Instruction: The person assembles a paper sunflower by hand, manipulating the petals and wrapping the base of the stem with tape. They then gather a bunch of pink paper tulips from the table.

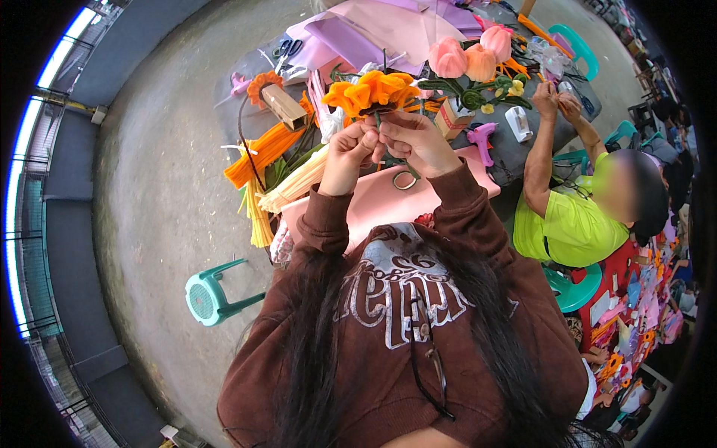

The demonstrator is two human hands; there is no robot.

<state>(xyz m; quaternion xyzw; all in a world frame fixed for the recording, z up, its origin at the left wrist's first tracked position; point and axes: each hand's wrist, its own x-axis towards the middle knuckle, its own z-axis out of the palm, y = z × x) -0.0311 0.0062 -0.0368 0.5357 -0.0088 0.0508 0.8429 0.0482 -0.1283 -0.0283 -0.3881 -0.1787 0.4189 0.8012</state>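
Note:
An orange fuzzy pipe-cleaner flower (369, 94) with a dark underside is held up over the table. My left hand (354, 150) pinches close under the bloom at its green stem. Just beside it, my right hand (417, 143) has its fingers on the same stem, right below the flower head. Beneath both hands lies a sheet of pink wrapping paper (369, 210), with a roll of green tape (404, 180) by my right wrist. To the left are bundles of orange pipe cleaners (269, 148) and pale yellow ones (297, 178).
Pink and peach tulips (480, 63), a pink glue gun (482, 140), a white tape dispenser (518, 124) and a cardboard box (450, 120) are at the right. Scissors (290, 48) lie at the far left. A co-worker (577, 218) sits at the right; a green stool (204, 297) stands left.

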